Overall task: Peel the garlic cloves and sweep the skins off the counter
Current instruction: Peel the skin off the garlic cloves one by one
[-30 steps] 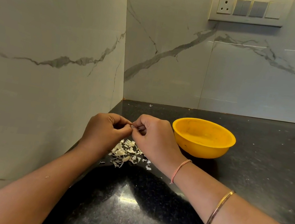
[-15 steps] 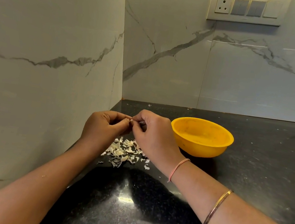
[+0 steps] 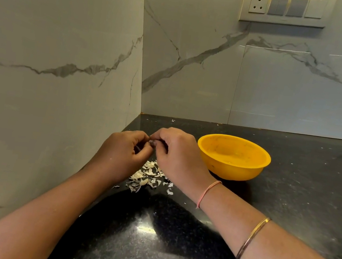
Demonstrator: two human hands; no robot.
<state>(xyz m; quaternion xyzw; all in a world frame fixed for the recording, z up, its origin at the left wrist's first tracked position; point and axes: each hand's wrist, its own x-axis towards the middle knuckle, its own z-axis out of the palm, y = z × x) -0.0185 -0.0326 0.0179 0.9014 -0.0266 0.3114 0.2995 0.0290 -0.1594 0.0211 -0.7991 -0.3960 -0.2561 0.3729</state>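
Now, from the head camera, the left hand and right hand meet fingertip to fingertip above the black counter. Both curl to pinch a garlic clove, which their fingers mostly hide, so its long axis cannot be told. The pile of skins lies directly beneath, equally near both hands, and the yellow bowl sits just beside the right hand.
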